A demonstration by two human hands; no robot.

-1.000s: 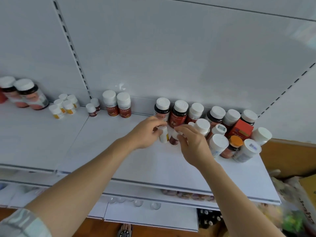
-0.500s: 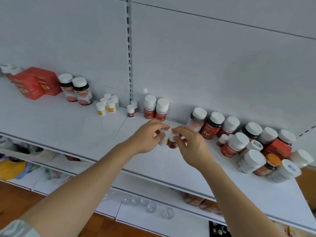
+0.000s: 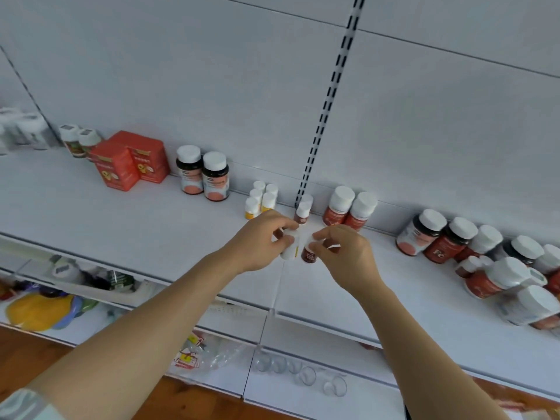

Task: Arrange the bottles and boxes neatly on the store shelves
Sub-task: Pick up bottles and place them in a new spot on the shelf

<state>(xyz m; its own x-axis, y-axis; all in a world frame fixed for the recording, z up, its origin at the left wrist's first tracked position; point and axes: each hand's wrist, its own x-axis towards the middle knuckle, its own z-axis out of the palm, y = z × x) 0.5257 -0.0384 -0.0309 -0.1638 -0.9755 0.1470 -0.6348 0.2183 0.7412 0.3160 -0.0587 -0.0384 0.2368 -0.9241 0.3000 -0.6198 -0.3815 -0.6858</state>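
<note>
Left hand [image 3: 260, 241] around white bottle [image 3: 291, 247]

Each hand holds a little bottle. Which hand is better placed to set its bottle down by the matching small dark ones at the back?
Probably the right hand: it pinches the small dark bottle, like the dark pair just behind. The left hand holds a white bottle.

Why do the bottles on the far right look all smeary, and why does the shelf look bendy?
In the head view, the bottles at the right edge are blurred, while the two red boxes look fairly sharp. The wide-angle lens bows the shelf edge and tilts things near the sides. The light is soft and even, with no harsh shadows or glare.
</note>
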